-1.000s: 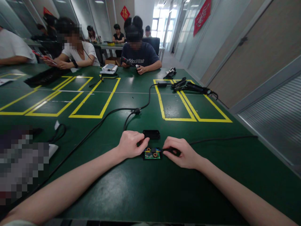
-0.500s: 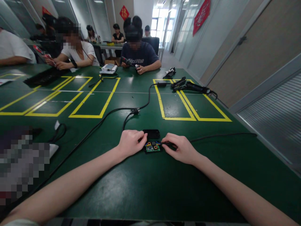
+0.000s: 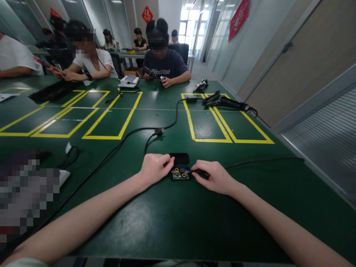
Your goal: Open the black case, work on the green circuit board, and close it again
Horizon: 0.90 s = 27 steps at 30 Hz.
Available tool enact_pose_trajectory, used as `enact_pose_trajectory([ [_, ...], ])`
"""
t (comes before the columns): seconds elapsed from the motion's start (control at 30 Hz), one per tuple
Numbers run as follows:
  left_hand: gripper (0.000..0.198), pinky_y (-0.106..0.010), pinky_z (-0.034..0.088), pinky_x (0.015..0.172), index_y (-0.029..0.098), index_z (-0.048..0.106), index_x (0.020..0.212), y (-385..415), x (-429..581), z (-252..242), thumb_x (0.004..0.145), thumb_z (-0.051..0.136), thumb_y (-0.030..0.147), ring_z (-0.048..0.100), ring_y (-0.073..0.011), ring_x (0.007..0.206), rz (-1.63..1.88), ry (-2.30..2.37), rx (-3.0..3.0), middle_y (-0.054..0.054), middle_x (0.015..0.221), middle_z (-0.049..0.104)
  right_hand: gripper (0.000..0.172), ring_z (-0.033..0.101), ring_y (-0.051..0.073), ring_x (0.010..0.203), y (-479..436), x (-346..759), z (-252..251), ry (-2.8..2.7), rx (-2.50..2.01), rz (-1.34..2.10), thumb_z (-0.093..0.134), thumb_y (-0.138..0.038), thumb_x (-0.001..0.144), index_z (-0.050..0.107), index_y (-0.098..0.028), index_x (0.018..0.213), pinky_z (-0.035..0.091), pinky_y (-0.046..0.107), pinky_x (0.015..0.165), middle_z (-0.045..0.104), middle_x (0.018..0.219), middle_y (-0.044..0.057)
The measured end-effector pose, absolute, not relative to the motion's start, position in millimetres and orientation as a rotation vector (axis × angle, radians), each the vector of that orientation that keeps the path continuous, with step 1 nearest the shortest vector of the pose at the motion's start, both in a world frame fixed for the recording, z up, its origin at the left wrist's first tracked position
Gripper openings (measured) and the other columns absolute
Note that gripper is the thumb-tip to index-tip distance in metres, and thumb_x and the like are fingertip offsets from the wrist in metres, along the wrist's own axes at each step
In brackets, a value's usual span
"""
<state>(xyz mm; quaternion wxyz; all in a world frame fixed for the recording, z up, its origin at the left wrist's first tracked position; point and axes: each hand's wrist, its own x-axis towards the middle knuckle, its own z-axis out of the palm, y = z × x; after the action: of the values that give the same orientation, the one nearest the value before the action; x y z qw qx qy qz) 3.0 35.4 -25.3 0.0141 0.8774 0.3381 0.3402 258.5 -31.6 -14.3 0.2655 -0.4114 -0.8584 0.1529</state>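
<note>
A small open power adapter with a green circuit board (image 3: 180,174) lies on the green table (image 3: 172,222) between my hands. My left hand (image 3: 154,168) has its fingers curled against the board's left end, holding it. My right hand (image 3: 214,176) pinches the black cable (image 3: 264,161) where it enters the board's right end. A black plastic cover (image 3: 179,158) rests flat just behind the board, near my left fingertips.
A long black power cord with a plug (image 3: 159,131) snakes across the table's middle. Yellow tape rectangles (image 3: 211,126) mark the surface. Black tools (image 3: 225,102) lie at the far right. Several people sit at the far side, one in a dark shirt (image 3: 165,66).
Both hands and the board slid slightly away from me, closer to the black cover. The right-hand cable shifted a little farther back.
</note>
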Motion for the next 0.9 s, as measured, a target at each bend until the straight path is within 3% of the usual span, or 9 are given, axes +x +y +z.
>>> enact_pose_trajectory([
  [0.2,0.050,-0.027,0.024,0.053,0.019,0.051,0.056,37.3,2.3,-27.9,0.105,0.049,0.031,0.044,-0.0118,0.046,1.063,1.045,2.749,0.001,0.048,0.051,0.010,0.063,0.015,0.066,-32.7,258.0,-14.0,-2.369,-1.109,0.351,0.056,-0.021,0.098,0.064,-0.020,0.092,0.043,0.025,0.059,0.070,0.082,0.004],
  [0.4,0.049,-0.026,0.024,0.052,0.019,0.051,0.056,36.0,1.7,-29.1,0.104,0.050,0.031,0.043,-0.0108,0.044,0.969,0.962,2.785,0.002,0.047,0.050,0.029,0.056,0.013,0.061,-30.5,258.9,-15.3,-2.353,-1.123,0.376,0.049,-0.027,0.107,0.060,-0.020,0.081,0.037,0.025,0.058,0.065,0.075,0.002],
  [0.9,0.043,-0.030,0.021,0.054,0.020,0.059,0.061,22.0,10.3,-26.3,0.102,0.053,0.030,0.050,-0.0140,0.048,0.794,1.163,2.781,0.000,0.052,0.061,0.035,0.055,0.015,0.066,-26.5,260.9,-13.5,-2.238,-1.226,0.591,0.053,-0.036,0.105,0.058,-0.021,0.075,0.041,0.028,0.061,0.060,0.073,0.002],
])
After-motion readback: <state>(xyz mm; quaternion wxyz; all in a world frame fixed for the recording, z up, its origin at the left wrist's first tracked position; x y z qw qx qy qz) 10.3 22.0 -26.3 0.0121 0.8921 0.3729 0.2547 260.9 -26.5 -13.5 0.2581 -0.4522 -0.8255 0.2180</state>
